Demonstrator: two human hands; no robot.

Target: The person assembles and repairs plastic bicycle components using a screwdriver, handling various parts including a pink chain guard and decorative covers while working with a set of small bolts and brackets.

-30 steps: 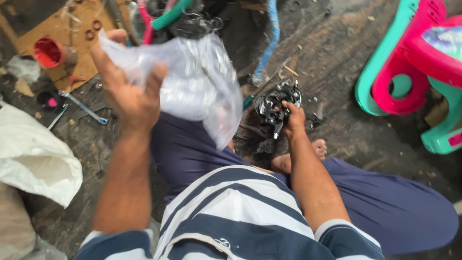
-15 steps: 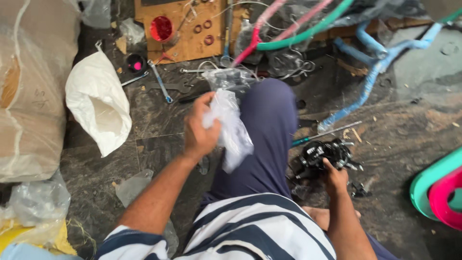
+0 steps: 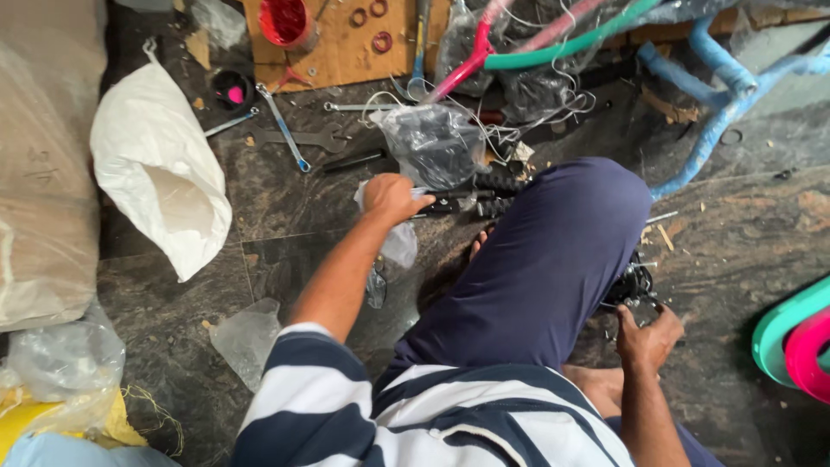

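Observation:
My left hand (image 3: pixel 393 195) is closed around a crumpled clear plastic bag (image 3: pixel 398 245) and holds it low over the dark stone floor, left of my raised knee in blue trousers (image 3: pixel 553 259). My right hand (image 3: pixel 648 335) rests on the floor at the right and grips a black metal bicycle part (image 3: pixel 631 284), which my leg partly hides. A plastic bag with dark parts inside (image 3: pixel 430 143) lies just beyond my left hand.
A white sack (image 3: pixel 160 169) lies at the left beside a large cloth bundle (image 3: pixel 43 173). Spanners (image 3: pixel 281 125), a red cup (image 3: pixel 285 22) on cardboard, coloured bicycle frame tubes (image 3: pixel 718 65) and wires crowd the far side. Loose plastic (image 3: pixel 246 337) lies near my left elbow.
My left hand has brought the plastic bag down from in front of me to the floor, crumpling it. The view has swung right to left. My right hand has kept hold of the black part.

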